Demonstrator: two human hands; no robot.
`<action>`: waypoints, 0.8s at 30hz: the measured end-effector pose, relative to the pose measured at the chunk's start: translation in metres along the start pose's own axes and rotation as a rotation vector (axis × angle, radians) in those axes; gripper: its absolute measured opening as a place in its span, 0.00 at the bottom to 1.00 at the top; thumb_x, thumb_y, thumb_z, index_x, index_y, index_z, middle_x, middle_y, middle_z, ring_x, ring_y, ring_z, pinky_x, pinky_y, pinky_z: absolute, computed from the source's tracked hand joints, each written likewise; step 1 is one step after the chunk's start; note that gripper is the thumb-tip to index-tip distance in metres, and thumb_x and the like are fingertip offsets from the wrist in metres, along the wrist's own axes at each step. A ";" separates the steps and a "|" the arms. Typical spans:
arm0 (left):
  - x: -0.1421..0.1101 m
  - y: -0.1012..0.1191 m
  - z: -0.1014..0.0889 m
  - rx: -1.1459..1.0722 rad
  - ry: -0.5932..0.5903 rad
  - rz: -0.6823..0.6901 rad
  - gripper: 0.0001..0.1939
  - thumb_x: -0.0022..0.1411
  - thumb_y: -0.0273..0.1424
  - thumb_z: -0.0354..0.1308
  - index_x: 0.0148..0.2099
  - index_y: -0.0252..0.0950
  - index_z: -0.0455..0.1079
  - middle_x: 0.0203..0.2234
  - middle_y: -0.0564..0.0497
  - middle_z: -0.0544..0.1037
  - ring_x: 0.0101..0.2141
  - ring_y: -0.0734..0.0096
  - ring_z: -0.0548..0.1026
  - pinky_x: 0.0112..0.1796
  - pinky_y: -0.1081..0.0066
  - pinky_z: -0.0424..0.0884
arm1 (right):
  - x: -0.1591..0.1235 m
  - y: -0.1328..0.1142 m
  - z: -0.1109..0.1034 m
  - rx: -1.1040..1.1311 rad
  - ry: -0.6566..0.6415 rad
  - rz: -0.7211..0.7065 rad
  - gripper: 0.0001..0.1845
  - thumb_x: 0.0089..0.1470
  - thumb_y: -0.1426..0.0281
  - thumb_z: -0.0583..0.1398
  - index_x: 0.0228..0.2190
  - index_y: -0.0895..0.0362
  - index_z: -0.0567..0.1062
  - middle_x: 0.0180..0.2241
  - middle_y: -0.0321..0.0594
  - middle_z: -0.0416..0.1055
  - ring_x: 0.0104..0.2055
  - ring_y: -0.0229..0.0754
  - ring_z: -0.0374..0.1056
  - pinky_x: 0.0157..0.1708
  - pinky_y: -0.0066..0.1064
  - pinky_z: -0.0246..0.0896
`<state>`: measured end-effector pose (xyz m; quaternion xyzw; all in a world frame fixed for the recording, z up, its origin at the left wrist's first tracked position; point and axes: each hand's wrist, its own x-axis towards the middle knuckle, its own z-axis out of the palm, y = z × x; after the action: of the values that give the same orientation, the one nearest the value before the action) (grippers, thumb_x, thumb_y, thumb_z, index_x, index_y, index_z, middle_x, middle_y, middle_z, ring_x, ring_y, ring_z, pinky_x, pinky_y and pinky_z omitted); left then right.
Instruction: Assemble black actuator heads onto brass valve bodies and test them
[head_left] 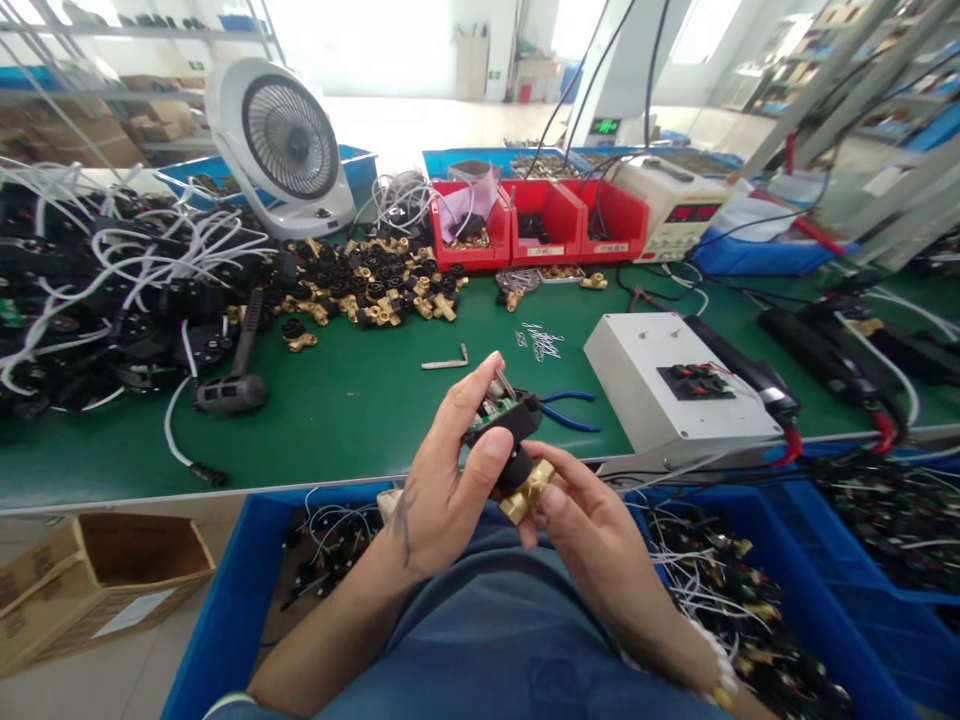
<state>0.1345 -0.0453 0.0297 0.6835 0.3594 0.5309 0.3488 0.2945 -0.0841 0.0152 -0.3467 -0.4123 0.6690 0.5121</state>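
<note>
Between my hands, over the bench's front edge, is a black actuator housing [517, 418] with a green circuit board and metal parts showing in its open top. A brass valve body [528, 492] joins its lower end through a black collar. My left hand [450, 480] wraps round the housing, thumb across its near side. With thumb and fingers, my right hand [589, 515] grips the brass valve body. Just behind the housing lie blue-handled pliers [571, 410], their jaws hidden. A hex key [445, 363] and small metal clips [541, 342] lie farther back on the green bench [360, 430].
A rubber mallet [234, 388] lies left, beside heaped black units with white cables [112, 270]. Brass valve parts [382, 285] are piled mid-bench. Red bins [546, 250], a fan [281, 140] and a power supply [667, 205] stand behind. A grey box [645, 370] sits right. Blue crates [225, 600] stand below.
</note>
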 end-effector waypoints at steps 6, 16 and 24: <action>0.002 -0.006 0.003 0.121 -0.039 0.051 0.27 0.76 0.41 0.45 0.73 0.43 0.51 0.69 0.46 0.61 0.68 0.64 0.60 0.67 0.64 0.59 | 0.005 -0.001 0.001 -0.121 0.040 -0.114 0.18 0.60 0.60 0.67 0.51 0.49 0.75 0.29 0.31 0.72 0.28 0.29 0.71 0.33 0.19 0.68; -0.012 -0.005 0.005 0.569 0.018 0.179 0.44 0.65 0.46 0.62 0.73 0.37 0.45 0.61 0.38 0.64 0.62 0.57 0.65 0.60 0.60 0.70 | 0.011 -0.004 -0.003 -0.086 0.182 -0.094 0.24 0.57 0.51 0.66 0.49 0.51 0.74 0.32 0.36 0.74 0.27 0.30 0.65 0.25 0.18 0.61; -0.015 0.004 0.015 0.345 0.093 0.139 0.39 0.58 0.33 0.66 0.67 0.37 0.55 0.57 0.42 0.65 0.58 0.60 0.68 0.58 0.61 0.73 | 0.030 -0.010 -0.017 -0.427 0.269 -0.501 0.24 0.66 0.46 0.53 0.52 0.47 0.76 0.47 0.40 0.71 0.51 0.40 0.68 0.50 0.32 0.67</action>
<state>0.1472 -0.0617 0.0228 0.7312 0.4128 0.5152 0.1719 0.3063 -0.0502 0.0160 -0.4190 -0.5439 0.3698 0.6260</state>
